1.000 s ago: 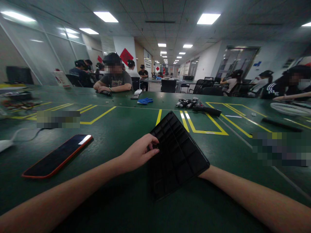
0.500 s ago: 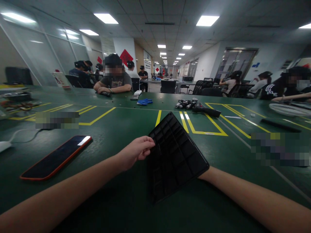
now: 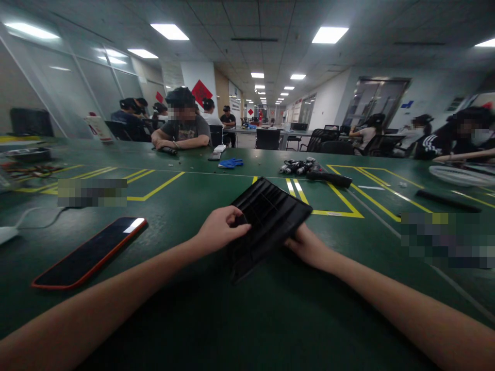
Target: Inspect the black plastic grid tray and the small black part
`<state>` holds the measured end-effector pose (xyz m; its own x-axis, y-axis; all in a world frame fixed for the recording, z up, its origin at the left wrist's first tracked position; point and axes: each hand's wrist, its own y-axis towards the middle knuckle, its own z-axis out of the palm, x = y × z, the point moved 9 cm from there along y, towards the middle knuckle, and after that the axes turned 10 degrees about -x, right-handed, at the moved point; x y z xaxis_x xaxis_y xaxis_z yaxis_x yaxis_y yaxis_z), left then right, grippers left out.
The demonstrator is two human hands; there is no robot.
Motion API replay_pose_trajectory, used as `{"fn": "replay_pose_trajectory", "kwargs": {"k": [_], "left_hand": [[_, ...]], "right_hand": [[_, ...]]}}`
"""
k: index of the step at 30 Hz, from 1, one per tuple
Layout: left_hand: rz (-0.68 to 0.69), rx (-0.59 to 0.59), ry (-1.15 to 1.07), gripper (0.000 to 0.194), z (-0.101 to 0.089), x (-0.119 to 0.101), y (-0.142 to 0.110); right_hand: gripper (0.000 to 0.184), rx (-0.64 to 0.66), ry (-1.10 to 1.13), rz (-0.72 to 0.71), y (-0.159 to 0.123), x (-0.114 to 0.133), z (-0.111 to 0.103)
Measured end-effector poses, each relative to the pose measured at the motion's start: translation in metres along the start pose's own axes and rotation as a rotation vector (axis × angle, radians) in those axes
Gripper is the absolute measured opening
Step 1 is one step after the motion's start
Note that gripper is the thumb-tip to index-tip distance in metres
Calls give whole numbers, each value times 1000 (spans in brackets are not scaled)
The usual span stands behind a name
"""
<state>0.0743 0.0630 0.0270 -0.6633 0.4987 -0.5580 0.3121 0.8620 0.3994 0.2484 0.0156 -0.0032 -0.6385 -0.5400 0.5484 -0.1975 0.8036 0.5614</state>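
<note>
My right hand [image 3: 309,246] grips a black compartment tray [image 3: 270,211] from below at its lower right edge; its fingers are partly hidden behind the tray. The tray is held tilted above the green table, its face of square cells turned up toward me. At the tray's left side is my left hand [image 3: 220,226], fingers curled and thumb reaching over the cells. Whatever lies between those fingertips, if anything, is too small or dark to make out.
A phone in an orange-red case [image 3: 93,252] lies to the left, near a white cable [image 3: 29,214]. Farther back are blue gloves [image 3: 231,163], a bundle of dark cables [image 3: 299,166] and a white bottle [image 3: 99,128]. A person [image 3: 181,121] sits across the table.
The tray has tipped flatter and shifted up and left, bringing my right hand into view. My left hand has turned, its thumb now stretched apart from the curled fingers.
</note>
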Motion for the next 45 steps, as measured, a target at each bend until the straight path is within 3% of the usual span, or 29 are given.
{"fn": "replay_pose_trajectory", "kwargs": {"k": [4, 7, 12, 15, 17, 20, 22, 24, 26, 28, 30, 34, 37, 39, 41, 43, 45], "left_hand": [[-119, -73, 388, 45, -32, 51, 51], [-291, -62, 601, 50, -50, 96, 77], [-410, -9, 731, 58, -59, 138, 90], [-413, -10, 697, 59, -59, 143, 92], [-336, -94, 603, 51, -58, 129, 95], [-181, -182, 455, 42, -43, 89, 88], [-71, -136, 376, 44, -17, 56, 74], [190, -65, 240, 47, 13, 12, 52], [382, 40, 216, 46, 41, -17, 29], [447, 147, 223, 46, 60, -23, 15], [430, 227, 225, 45, 69, -16, 13], [405, 229, 225, 40, 67, -6, 17], [429, 112, 214, 37, 52, -22, 6], [505, 137, 158, 33, 49, -46, -15], [646, 288, 94, 27, 56, -76, -47], [783, 413, 74, 24, 61, -99, -75], [819, 444, 79, 23, 63, -109, -86]], "right_hand": [[43, -148, -301, 251, 26, -63, -46], [44, -221, -492, 316, 39, -100, -70], [40, -108, -639, 372, 42, -143, -70], [43, -73, -701, 358, 41, -141, -67], [46, -118, -742, 312, 42, -121, -67], [48, -140, -657, 187, 42, -70, -50], [46, -67, -510, 55, 37, -27, -26], [48, 49, -417, -31, 26, 10, -1], [52, 175, -354, -62, 13, 33, 20], [52, 289, -315, -60, 0, 43, 34], [51, 360, -296, -55, -8, 46, 41], [45, 363, -260, -107, -1, 44, 37], [40, 171, -328, -131, 22, 23, 5], [39, -31, -483, -101, 35, -6, -30], [41, -141, -678, -26, 39, -44, -58], [50, -149, -821, 107, 36, -85, -76], [56, -64, -822, 272, 28, -120, -79]]}}
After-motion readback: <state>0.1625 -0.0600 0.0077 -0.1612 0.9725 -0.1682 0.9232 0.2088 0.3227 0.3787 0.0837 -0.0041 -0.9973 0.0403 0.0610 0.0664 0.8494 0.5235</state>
